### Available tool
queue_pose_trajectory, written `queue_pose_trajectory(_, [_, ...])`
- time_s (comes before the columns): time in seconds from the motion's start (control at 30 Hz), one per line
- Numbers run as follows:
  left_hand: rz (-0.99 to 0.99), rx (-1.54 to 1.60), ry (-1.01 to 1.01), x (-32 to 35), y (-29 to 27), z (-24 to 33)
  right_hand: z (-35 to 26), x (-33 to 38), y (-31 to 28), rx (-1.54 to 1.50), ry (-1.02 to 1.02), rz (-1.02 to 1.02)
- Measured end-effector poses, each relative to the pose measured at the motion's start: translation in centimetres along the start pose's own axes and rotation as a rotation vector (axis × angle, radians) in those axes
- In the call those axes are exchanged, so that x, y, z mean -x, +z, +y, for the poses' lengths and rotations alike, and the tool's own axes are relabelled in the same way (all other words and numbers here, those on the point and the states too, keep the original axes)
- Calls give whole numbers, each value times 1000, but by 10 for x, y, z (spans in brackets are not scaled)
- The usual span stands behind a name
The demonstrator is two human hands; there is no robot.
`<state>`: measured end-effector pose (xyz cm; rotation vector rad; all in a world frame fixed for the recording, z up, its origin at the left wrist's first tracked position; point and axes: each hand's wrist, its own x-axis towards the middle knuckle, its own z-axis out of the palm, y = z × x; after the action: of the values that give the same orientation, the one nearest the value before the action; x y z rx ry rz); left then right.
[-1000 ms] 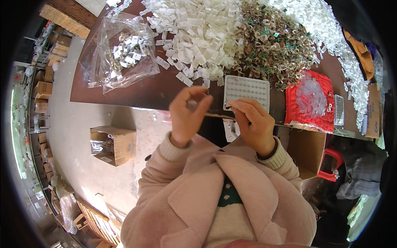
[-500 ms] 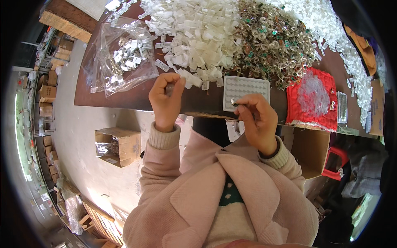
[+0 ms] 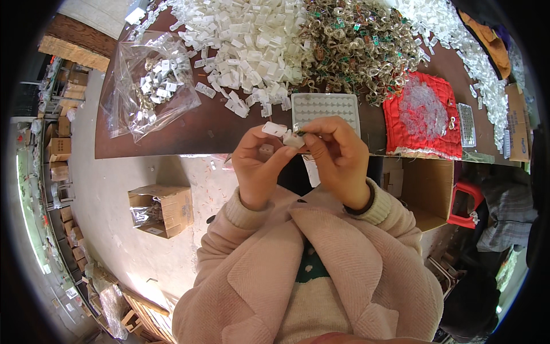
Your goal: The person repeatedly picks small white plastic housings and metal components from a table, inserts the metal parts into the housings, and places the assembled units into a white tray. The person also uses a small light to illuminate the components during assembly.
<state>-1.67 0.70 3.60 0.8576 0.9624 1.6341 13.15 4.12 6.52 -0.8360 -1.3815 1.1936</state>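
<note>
My left hand (image 3: 258,169) pinches a small white plastic case (image 3: 275,129) that looks opened on its hinge. Against it, my right hand (image 3: 339,163) holds a tiny shiny ring-like piece (image 3: 299,132) between thumb and forefinger. Both hands meet just above the table's near edge, in front of a white tray (image 3: 295,103) with rows of small slots. Behind the tray lies a heap of gold-toned ring-like pieces (image 3: 355,54) with green and orange bits. Left of that heap spreads a pile of white plastic cases (image 3: 252,54). Exactly how the ring-like piece sits against the case is hidden by my fingers.
A clear plastic bag (image 3: 123,100) with small white pieces lies at the table's left. To the right are a red cloth (image 3: 395,135) bearing clear bits and a clear slotted tray (image 3: 467,125). Below stand cardboard boxes (image 3: 177,209) and a red stool (image 3: 467,200).
My left hand has come from the pile's near edge toward the right, now with a white case. My right hand has moved slightly left, and the two hands have come together.
</note>
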Motion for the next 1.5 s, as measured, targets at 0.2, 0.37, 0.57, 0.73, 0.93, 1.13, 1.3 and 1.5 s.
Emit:
queue_pose_trajectory(0.2, [52, 81, -172, 3, 1, 5, 1, 0, -3, 304, -318, -8])
queue_pose_trajectory(0.37, [-47, 284, -252, -1, 2, 6, 6, -4, -5, 444, -565, -130])
queue_pose_trajectory(0.57, [44, 244, -307, 1, 6, 9, -4, -6, -10, 483, -518, -121])
queue_pose_trajectory(0.73, [-2, 156, -179, 3, 5, 8, -14, -4, -10, 308, -153, -90])
queue_pose_trajectory(0.93, [-45, 164, -93, 6, 3, 4, -12, -4, -9, 332, -190, -88])
queue_pose_trajectory(1.13, [-72, 210, 27, 8, 3, -3, -10, -1, -13, 261, -106, -138])
queue_pose_trajectory(1.3, [-116, 256, 12, 9, -5, -7, -10, -4, -22, -180, 314, -256])
queue_pose_trajectory(1.5, [-32, 82, 107, 7, -12, -13, -5, -4, -18, 19, 21, -290])
